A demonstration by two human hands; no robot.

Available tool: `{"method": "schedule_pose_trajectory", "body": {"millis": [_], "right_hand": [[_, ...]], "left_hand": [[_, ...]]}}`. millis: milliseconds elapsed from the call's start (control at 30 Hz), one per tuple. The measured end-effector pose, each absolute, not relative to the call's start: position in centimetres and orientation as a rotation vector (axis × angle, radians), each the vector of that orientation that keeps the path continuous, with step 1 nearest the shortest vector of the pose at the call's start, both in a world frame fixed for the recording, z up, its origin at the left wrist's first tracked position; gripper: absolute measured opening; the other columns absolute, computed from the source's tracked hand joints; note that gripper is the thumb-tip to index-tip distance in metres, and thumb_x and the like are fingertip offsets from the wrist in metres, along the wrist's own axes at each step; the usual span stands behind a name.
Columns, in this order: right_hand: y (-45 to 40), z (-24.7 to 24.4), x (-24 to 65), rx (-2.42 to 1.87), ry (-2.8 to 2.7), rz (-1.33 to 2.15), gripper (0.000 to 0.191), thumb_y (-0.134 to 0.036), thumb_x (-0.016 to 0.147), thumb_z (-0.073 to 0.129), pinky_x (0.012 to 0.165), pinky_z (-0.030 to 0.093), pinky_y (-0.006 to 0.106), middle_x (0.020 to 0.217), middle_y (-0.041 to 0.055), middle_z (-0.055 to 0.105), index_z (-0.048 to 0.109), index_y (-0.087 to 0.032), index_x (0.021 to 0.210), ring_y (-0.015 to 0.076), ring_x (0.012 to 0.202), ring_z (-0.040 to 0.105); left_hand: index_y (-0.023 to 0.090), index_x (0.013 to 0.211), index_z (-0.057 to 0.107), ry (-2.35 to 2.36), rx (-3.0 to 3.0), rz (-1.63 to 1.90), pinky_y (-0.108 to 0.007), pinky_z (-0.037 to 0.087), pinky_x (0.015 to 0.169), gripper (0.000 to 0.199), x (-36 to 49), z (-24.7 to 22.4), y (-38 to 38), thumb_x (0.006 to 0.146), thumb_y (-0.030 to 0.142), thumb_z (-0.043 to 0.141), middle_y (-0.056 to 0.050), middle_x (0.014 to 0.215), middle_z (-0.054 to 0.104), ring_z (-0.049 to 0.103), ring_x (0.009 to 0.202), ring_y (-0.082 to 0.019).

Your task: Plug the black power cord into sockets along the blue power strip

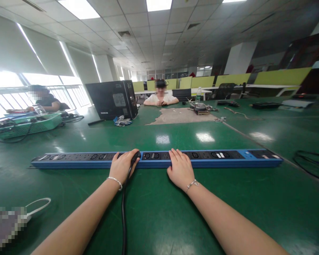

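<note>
A long blue power strip [154,163] with black sockets along its top lies across the green table. My left hand [122,164] is closed around a black plug [135,156] at the strip's middle. From that plug a black power cord [123,212] runs down toward me. Whether the plug sits fully in a socket is hidden by my fingers. To the right of it, my right hand [181,168] lies across the power strip, fingertips at the far edge and thumb against the front side.
Beyond the strip stand a black computer case [110,99], a glove [122,121] and a green basket [29,125] of cables. A person [161,97] sits opposite, another at far left. Black cable [312,164] lies at right; a blurred object [7,226] is at near left.
</note>
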State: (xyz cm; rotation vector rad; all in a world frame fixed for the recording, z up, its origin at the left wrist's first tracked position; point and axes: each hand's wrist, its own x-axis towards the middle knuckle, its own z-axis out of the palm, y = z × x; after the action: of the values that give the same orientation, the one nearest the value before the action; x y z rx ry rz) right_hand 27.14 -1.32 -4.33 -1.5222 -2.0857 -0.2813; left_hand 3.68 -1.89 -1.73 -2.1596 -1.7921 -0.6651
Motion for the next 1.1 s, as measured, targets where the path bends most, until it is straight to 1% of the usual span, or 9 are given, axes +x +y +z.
{"method": "schedule_pose_trajectory", "body": {"millis": [133, 233, 300, 433, 500, 633, 733, 867, 1100], "right_hand": [[-1.3, -4.3, 27.0, -1.523, -2.081, -0.282, 0.054, -0.019, 0.073, 0.044, 0.103, 0.022, 0.037, 0.133, 0.0094, 0.047, 0.048, -0.009, 0.126, 0.0225, 0.124, 0.035], [-1.3, -4.3, 27.0, -1.531, -2.074, -0.279, 0.054, -0.019, 0.073, 0.044, 0.104, 0.021, 0.036, 0.133, 0.0092, 0.047, 0.048, -0.009, 0.126, 0.0220, 0.124, 0.035], [-1.3, -4.3, 27.0, -1.533, -2.076, -0.277, 0.054, -0.020, 0.073, 0.044, 0.104, 0.021, 0.036, 0.134, 0.0091, 0.047, 0.048, -0.009, 0.126, 0.0217, 0.124, 0.035], [-1.3, -4.3, 27.0, -1.536, -2.073, -0.272, 0.054, -0.019, 0.073, 0.044, 0.103, 0.021, 0.036, 0.133, 0.0093, 0.047, 0.048, -0.009, 0.126, 0.0215, 0.125, 0.035], [-1.3, -4.3, 26.9, -1.535, -2.069, -0.266, 0.054, -0.019, 0.073, 0.044, 0.103, 0.021, 0.036, 0.133, 0.0098, 0.047, 0.048, -0.010, 0.126, 0.0215, 0.125, 0.035], [-1.3, -4.2, 26.8, -1.535, -2.056, -0.254, 0.054, -0.018, 0.073, 0.044, 0.104, 0.021, 0.037, 0.133, 0.0106, 0.047, 0.048, -0.009, 0.126, 0.0214, 0.125, 0.035], [-1.3, -4.2, 26.8, -1.530, -2.054, -0.253, 0.054, -0.019, 0.073, 0.045, 0.104, 0.021, 0.037, 0.133, 0.0112, 0.047, 0.047, -0.009, 0.126, 0.0216, 0.125, 0.034], [-1.2, -4.4, 26.9, -1.515, -2.051, -0.241, 0.055, -0.019, 0.073, 0.046, 0.104, 0.020, 0.037, 0.134, 0.0116, 0.046, 0.046, -0.009, 0.127, 0.0218, 0.126, 0.033], [-1.2, -4.6, 26.9, -1.496, -2.029, -0.227, 0.058, -0.019, 0.072, 0.045, 0.104, 0.019, 0.037, 0.133, 0.0117, 0.047, 0.043, -0.007, 0.129, 0.0223, 0.125, 0.033]], "left_hand": [[0.030, 0.113, 0.051, -1.840, -2.155, -0.755, -0.036, 0.035, 0.094, 0.030, 3.6, -2.9, -1.0, 0.087, 0.039, 0.040, -0.002, 0.103, 0.067, 0.060, 0.096, -0.019], [0.029, 0.112, 0.053, -1.833, -2.143, -0.859, -0.038, 0.032, 0.097, 0.028, 3.7, -3.4, -0.5, 0.087, 0.036, 0.043, 0.000, 0.101, 0.067, 0.061, 0.094, -0.018], [0.027, 0.111, 0.054, -1.862, -2.102, -0.998, -0.038, 0.034, 0.096, 0.028, 3.8, -3.1, -0.6, 0.086, 0.035, 0.044, 0.000, 0.099, 0.068, 0.062, 0.090, -0.018], [0.026, 0.116, 0.051, -2.029, -1.822, -1.366, -0.028, 0.045, 0.076, 0.034, 3.6, -1.4, -1.4, 0.085, 0.037, 0.044, 0.000, 0.098, 0.067, 0.063, 0.081, -0.017], [0.027, 0.116, 0.051, -2.053, -1.837, -1.347, -0.027, 0.046, 0.073, 0.035, 3.7, -0.9, -1.9, 0.084, 0.040, 0.046, 0.000, 0.096, 0.067, 0.063, 0.080, -0.018], [0.030, 0.114, 0.053, -1.966, -2.143, -1.199, -0.030, 0.046, 0.080, 0.032, 5.3, -0.8, -2.0, 0.084, 0.040, 0.046, 0.000, 0.098, 0.067, 0.062, 0.089, -0.019], [0.028, 0.114, 0.051, -1.924, -2.297, -1.179, -0.030, 0.046, 0.081, 0.031, 8.1, -0.8, -1.3, 0.084, 0.036, 0.046, 0.000, 0.097, 0.067, 0.062, 0.086, -0.018], [0.026, 0.110, 0.051, -1.871, -2.495, -1.098, -0.030, 0.045, 0.084, 0.027, 12.2, -0.5, -0.2, 0.084, 0.028, 0.047, -0.001, 0.097, 0.067, 0.062, 0.090, -0.017], [0.023, 0.111, 0.050, -1.900, -2.472, -1.047, -0.035, 0.042, 0.089, 0.027, 14.4, -0.7, 0.6, 0.085, 0.027, 0.045, -0.004, 0.104, 0.065, 0.060, 0.098, -0.019]]}}
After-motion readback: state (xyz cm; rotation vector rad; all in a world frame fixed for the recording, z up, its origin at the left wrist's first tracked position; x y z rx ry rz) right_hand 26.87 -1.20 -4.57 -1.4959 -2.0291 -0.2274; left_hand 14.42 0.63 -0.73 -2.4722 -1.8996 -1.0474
